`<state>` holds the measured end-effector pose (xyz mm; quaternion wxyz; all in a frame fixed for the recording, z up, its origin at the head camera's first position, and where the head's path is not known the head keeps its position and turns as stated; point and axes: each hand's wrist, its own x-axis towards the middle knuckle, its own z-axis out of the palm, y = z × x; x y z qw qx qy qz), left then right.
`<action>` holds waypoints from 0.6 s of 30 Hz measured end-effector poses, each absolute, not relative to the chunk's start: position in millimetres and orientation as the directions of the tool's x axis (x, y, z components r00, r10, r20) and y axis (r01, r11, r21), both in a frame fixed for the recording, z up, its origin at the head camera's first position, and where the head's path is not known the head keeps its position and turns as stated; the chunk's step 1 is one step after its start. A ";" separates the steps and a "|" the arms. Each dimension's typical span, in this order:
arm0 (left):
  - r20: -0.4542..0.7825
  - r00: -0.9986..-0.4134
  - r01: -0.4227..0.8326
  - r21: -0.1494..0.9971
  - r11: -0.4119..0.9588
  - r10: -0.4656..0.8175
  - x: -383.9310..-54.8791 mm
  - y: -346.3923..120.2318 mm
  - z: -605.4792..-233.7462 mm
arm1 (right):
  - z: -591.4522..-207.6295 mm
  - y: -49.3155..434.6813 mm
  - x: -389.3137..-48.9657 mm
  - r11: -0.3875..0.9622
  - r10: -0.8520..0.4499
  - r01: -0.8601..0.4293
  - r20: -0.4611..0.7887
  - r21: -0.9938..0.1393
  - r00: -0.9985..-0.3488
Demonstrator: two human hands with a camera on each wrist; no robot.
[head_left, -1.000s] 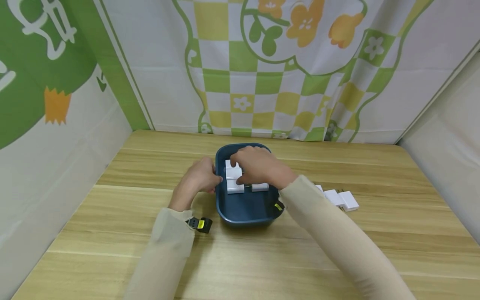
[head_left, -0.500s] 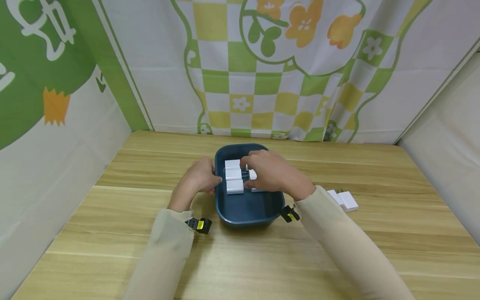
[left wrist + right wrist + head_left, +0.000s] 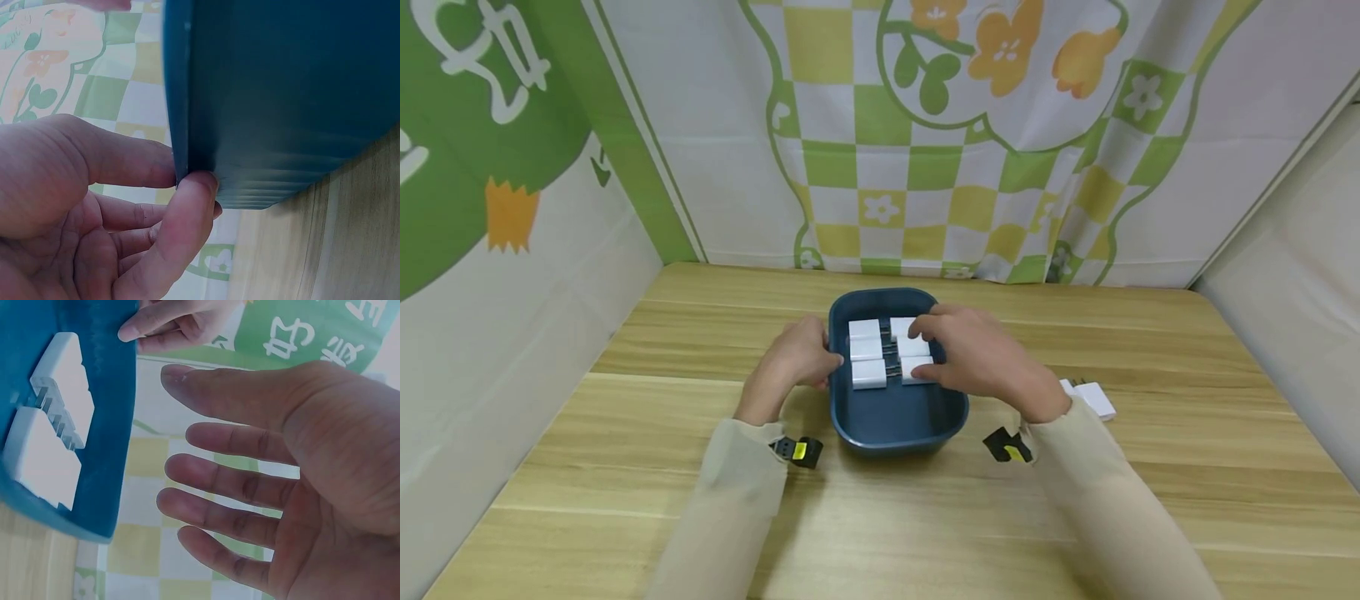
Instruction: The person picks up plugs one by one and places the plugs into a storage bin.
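My left hand (image 3: 797,354) pinches the left rim of a dark blue bin (image 3: 895,421) between thumb and fingers; the left wrist view shows this grip on the bin's wall (image 3: 281,94) closely. Inside stand several white plug adapters in two columns: the left column (image 3: 866,349) and the right column (image 3: 917,367), their metal pins pointing toward each other. Over the bin's right side hovers my right hand (image 3: 988,354), partly covering the right column. In the right wrist view that hand (image 3: 300,456) has its fingers extended with nothing between them, apart from the adapters (image 3: 44,456).
More white plug adapters (image 3: 1097,402) lie on the wooden table (image 3: 880,525) right of the bin, partly hidden by my right arm. A patterned curtain (image 3: 910,167) hangs behind the table's back edge. White panels stand at both sides.
My right hand has moved rightward from over the left column to the bin's right side, uncovering the adapters. My left hand stays on the rim.
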<state>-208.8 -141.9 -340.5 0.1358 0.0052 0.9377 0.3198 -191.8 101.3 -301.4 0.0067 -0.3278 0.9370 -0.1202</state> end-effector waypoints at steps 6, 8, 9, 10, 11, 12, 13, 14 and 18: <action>-0.250 -0.963 -0.075 0.599 0.797 0.097 -209.3 -141.7 -340.5 | -308.2 115.7 -185.8 0.758 -0.596 -0.604 0.117 -0.246 -0.795; -0.248 -0.964 -0.075 0.599 0.797 0.096 -209.3 -141.7 -340.5 | -310.5 119.8 -183.9 0.759 -0.585 -0.598 0.135 -0.256 -0.800; -0.247 -0.964 -0.075 0.599 0.797 0.095 -209.3 -141.6 -340.5 | -311.8 122.0 -183.1 0.760 -0.580 -0.596 0.142 -0.260 -0.802; -0.247 -0.964 -0.075 0.601 0.796 0.096 -209.2 -141.5 -340.5 | -313.1 124.3 -182.5 0.762 -0.575 -0.593 0.148 -0.261 -0.804; -0.248 -0.964 -0.077 0.602 0.794 0.095 -209.2 -141.4 -340.5 | -314.0 126.4 -181.8 0.762 -0.572 -0.592 0.154 -0.262 -0.806; -0.249 -0.964 -0.078 0.603 0.794 0.095 -209.1 -141.3 -340.5 | -314.9 128.6 -181.3 0.764 -0.569 -0.590 0.159 -0.262 -0.807; -0.250 -0.964 -0.079 0.604 0.793 0.094 -209.1 -141.3 -340.5 | -315.6 130.8 -180.8 0.764 -0.567 -0.589 0.162 -0.262 -0.808; -0.251 -0.963 -0.080 0.604 0.793 0.094 -209.0 -141.3 -340.4 | -316.3 133.0 -180.4 0.766 -0.563 -0.586 0.164 -0.265 -0.810; -0.256 -0.962 -0.085 0.600 0.795 0.090 -209.3 -141.3 -340.4 | -317.4 140.6 -179.4 0.774 -0.547 -0.573 0.172 -0.269 -0.819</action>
